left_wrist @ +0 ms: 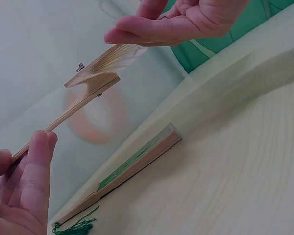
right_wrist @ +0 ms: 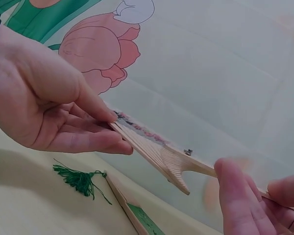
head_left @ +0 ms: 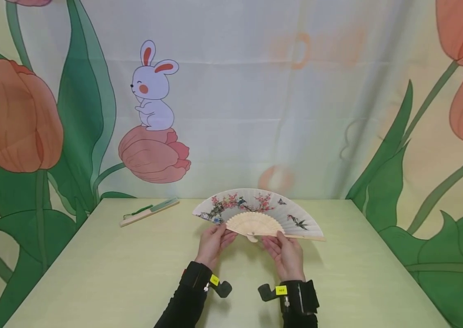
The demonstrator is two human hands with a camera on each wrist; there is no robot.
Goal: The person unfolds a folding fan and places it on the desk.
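Floral fan [head_left: 255,223], spread, left hand [head_left: 211,246], fingers pinching one side, right hand [head_left: 287,256], fingers pinching the other, folded fan [head_left: 149,213] with green tassel [right_wrist: 77,178], on table [head_left: 124,273]

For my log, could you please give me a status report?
Left hand, right hand pinching fan. Spread open, raised. Closed fan lying farther left, apparently not obstructing.

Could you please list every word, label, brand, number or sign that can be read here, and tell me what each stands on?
None can be read with certainty.
Yellow left label, on the black mount at the left wrist: dark marks, too small to read.
Yellow right label, on the matching mount at the right wrist: also too small.
Open fan: painted blossoms and birds, no legible writing.
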